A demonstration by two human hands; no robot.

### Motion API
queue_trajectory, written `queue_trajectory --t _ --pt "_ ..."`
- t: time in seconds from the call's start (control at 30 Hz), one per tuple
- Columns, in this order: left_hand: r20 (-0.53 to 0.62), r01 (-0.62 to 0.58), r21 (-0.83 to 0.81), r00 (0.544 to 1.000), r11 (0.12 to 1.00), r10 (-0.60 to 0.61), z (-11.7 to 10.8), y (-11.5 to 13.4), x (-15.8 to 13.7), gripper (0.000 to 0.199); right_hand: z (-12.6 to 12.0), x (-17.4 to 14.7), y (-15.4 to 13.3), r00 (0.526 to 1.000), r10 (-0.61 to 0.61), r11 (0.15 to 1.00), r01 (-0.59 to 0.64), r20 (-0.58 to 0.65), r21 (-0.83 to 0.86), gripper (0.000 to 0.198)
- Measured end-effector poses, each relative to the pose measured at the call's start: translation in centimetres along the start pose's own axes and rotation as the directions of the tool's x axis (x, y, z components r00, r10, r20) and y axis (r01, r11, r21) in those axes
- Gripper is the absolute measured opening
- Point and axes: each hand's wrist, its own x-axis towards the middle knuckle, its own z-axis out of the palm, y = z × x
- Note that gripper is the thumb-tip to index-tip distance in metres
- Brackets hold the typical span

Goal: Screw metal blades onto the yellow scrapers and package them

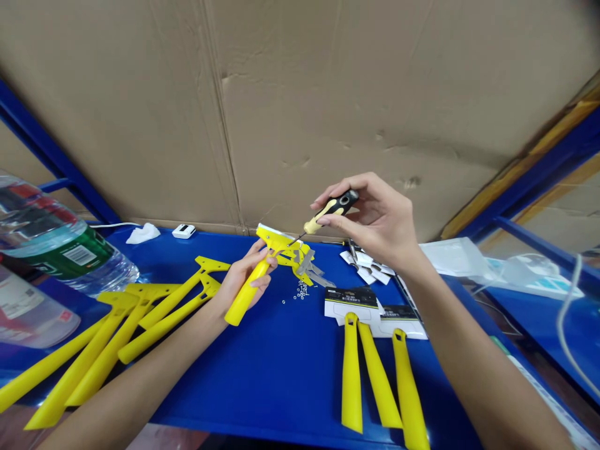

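My left hand (244, 272) is closed around the handle of a yellow scraper (244, 299), tilted with its head up and away from me. A pale strip runs along the head's far edge. In my right hand (387, 215) is a screwdriver (332, 210) with a black and cream handle, gripped between thumb and fingers. Its thin shaft points down to the left, and the tip meets the scraper's head, near a screw spot. Behind the head lie yellow head pieces (302, 276) and grey metal plates (306, 260). Small loose metal fasteners (300, 292) are scattered below them.
Several yellow scrapers (110, 319) lie at left beside a large water bottle (70, 250) and a plastic tub (35, 306). Yellow handles (351, 375) rest at right against printed packets (352, 304). White pieces (368, 269) lie behind. Cardboard (328, 112) walls the back.
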Motion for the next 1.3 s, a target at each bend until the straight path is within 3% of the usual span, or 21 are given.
queue_trajectory --t 0.2,0.43,0.67,0.83,1.1,1.3 --pt "-0.018 0.000 -0.001 1.000 1.000 0.000 0.0 0.1 0.0 0.043 0.0 -0.1 0.2 0.999 -0.036 0.998 0.036 0.010 -0.051 0.035" --pt "-0.003 -0.005 0.029 1.000 1.000 0.005 -0.1 -0.3 0.0 0.044 -0.2 0.1 0.0 0.952 -0.206 0.863 0.286 0.226 -0.417 0.016" --pt "-0.020 -0.029 0.067 0.999 0.997 0.030 -0.2 -0.5 0.3 0.038 -1.2 0.2 -1.7 0.926 -0.011 0.882 0.187 0.376 -0.434 0.018" --pt "0.007 -0.011 0.095 1.000 0.995 0.010 0.1 -0.8 0.0 0.034 -2.0 0.2 -2.2 0.923 -0.004 0.837 0.213 0.384 -0.504 0.023" --pt "-0.067 -0.028 0.159 0.997 0.987 0.039 0.4 -1.2 0.3 0.037 -2.0 0.2 -2.8 0.899 0.099 0.883 0.118 0.427 -0.454 0.015" --pt "-0.097 -0.062 0.282 0.991 0.957 0.093 -0.2 -1.5 0.9 0.030 -2.1 0.2 -2.2 0.893 0.095 0.898 0.114 0.441 -0.426 0.014"
